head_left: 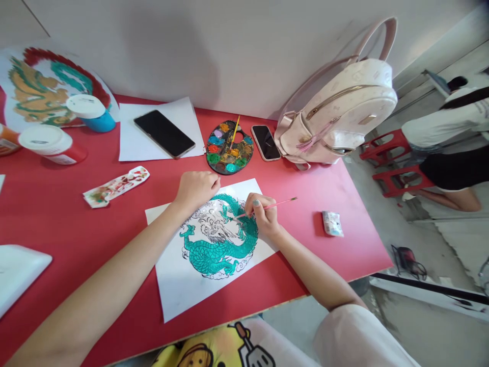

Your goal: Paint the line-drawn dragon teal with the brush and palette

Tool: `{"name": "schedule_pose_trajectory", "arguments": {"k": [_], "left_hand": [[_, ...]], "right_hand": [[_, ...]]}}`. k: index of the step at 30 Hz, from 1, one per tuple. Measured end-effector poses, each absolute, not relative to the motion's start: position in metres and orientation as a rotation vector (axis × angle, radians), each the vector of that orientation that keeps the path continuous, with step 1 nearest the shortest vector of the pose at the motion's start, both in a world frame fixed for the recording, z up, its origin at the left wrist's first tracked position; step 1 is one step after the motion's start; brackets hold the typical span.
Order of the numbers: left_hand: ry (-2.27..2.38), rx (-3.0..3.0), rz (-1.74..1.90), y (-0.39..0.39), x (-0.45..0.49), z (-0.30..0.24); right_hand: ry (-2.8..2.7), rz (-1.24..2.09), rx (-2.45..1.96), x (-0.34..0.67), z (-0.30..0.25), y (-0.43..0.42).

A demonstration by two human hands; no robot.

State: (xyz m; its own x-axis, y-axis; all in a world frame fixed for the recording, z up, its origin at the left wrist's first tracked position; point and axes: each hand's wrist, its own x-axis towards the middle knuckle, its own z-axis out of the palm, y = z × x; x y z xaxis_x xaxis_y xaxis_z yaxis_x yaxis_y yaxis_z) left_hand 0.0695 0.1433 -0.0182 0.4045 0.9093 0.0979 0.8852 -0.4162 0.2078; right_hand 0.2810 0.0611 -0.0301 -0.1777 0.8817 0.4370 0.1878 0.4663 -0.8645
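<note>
Red tabletop (301, 265) met a pale wall (244, 61), and on it lay a sheet (173, 288) bearing a largely teal dragon (208, 255). Both hands were at the sheet, apart from each other: the left hand (198, 187) rested at its far edge, fingers curled, contents impossible to tell; the right hand (264, 211) pinched a pink paintbrush (281, 202) above its right part. Beyond the sheet lay a paint palette (224, 157); right of the sheet, a small packet (332, 223).

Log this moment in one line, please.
left hand: at far edge of sheet; right hand: holding pink brush over dragon drawing; palette: beyond sheet
</note>
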Motion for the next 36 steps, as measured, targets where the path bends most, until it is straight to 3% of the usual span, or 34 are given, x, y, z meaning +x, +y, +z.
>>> {"name": "schedule_pose_trajectory", "arguments": {"k": [36], "left_hand": [[1.595,2.486,0.315,0.1422,0.0695,-0.0123]], "right_hand": [[-1.791,0.863,-0.927,0.2779,-0.0233,0.0577]]}}
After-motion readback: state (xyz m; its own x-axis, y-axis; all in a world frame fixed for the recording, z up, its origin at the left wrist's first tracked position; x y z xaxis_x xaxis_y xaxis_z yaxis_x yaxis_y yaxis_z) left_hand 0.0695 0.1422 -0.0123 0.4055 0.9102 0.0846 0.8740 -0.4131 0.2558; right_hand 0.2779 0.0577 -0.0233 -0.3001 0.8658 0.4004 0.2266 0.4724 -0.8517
